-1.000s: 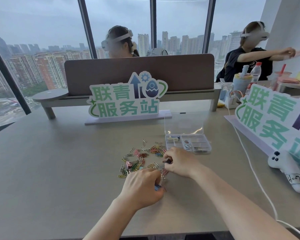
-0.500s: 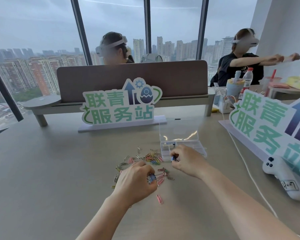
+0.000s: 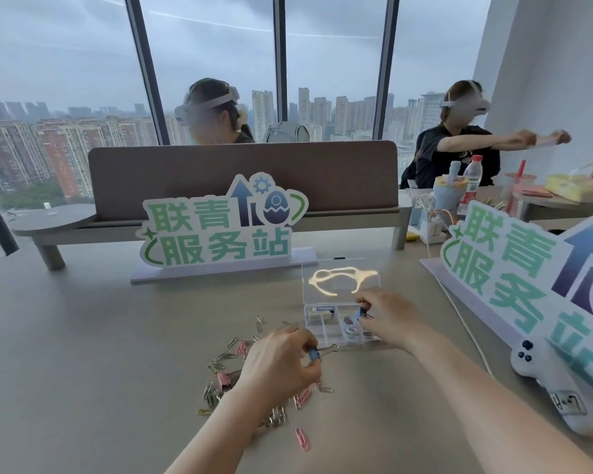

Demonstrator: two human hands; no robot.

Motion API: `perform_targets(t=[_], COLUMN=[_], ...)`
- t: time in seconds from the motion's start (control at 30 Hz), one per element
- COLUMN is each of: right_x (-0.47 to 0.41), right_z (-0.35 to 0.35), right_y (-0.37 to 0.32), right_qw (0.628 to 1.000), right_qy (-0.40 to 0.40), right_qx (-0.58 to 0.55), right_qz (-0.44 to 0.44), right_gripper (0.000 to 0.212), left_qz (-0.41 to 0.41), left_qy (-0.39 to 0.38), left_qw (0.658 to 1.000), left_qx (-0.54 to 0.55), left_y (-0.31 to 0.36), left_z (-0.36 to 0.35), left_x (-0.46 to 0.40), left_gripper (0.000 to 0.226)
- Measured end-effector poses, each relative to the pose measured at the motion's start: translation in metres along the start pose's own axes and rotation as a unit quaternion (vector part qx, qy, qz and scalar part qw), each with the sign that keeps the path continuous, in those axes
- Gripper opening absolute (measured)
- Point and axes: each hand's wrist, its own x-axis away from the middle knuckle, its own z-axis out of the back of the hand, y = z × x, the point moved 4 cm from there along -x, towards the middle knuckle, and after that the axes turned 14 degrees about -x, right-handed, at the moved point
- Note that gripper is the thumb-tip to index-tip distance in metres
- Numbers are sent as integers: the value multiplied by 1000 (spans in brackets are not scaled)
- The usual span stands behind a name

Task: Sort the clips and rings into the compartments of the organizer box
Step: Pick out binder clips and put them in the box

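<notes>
1. Beige table (image 3: 83,371) fills the fg.
2. Brown divider panel (image 3: 243,179) at 12 o'clock, on a grey shelf.
3. Floor-to-ceiling windows (image 3: 213,63) behind, dark mullions, overcast sky, high-rises.
4. White wall (image 3: 555,63) at 2 o'clock.
5. Flat, dull daylight.

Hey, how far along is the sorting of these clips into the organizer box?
Early to midway, by the look of it. Done: a few items, including what look like rings, already lie in the organizer box. In hand: the right hand holds a blue binder clip over the box, and the left hand pinches another blue binder clip. Left: the scattered pile of paper clips on the table.
</notes>
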Motion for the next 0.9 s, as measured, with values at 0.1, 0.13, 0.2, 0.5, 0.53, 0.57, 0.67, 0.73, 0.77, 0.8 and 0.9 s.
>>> perform_targets(t=[0.1,0.13,0.2,0.5,0.53,0.57,0.67,0.73,0.77,0.8,0.9], right_x=[-9,-12,-16,-31,-32,-34,-37,-38,-38,-39,-39], right_z=[2,2,1,-6,-7,-7,-6,-6,-6,-5,-5], right_y=[9,11,15,26,28,29,29,30,29,30,31], right_qw=[999,999,998,993,992,991,989,988,987,987,988], right_qy=[-13,-17,-28,-81,-87,-93,-108,-118,-122,-124,-123], right_qx=[32,39,57,83,87,91,99,102,102,102,91], right_qz=[-10,-10,-7,16,19,21,23,24,26,27,22], right_gripper=[12,10,11,22,20,19,18,19,19,20,25], left_qz=[-6,-5,-6,-22,-22,-23,-20,-17,-16,-16,-22], left_qy=[0,-2,-11,-34,-38,-39,-43,-45,-47,-47,-46], left_qw=[1000,1000,1000,999,999,999,999,999,999,999,999], left_qx=[9,14,19,17,17,18,20,21,19,17,11], left_y=[5,6,7,11,11,11,10,10,11,11,14], left_z=[-7,-10,-14,-25,-27,-28,-32,-36,-37,-39,-41], left_x=[-15,-21,-32,-77,-80,-82,-89,-92,-93,-94,-101], left_gripper=[26,26,26,27,27,27,28,28,28,28,27])
